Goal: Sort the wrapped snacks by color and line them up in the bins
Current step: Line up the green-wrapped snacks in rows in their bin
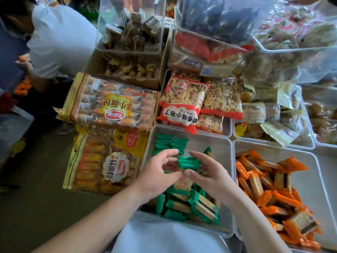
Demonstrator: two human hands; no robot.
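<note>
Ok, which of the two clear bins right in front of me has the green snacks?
The left bin, the one under both hands; the right bin holds only orange snacks.

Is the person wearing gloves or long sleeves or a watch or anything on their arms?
No gloves: the left hand and the right hand are bare, with no rings showing. Both forearms are bare too, with no sleeves, watch or bracelet in view. Fingernails look short and unpainted. A pale, whitish garment shows at the bottom between the arms.
</note>
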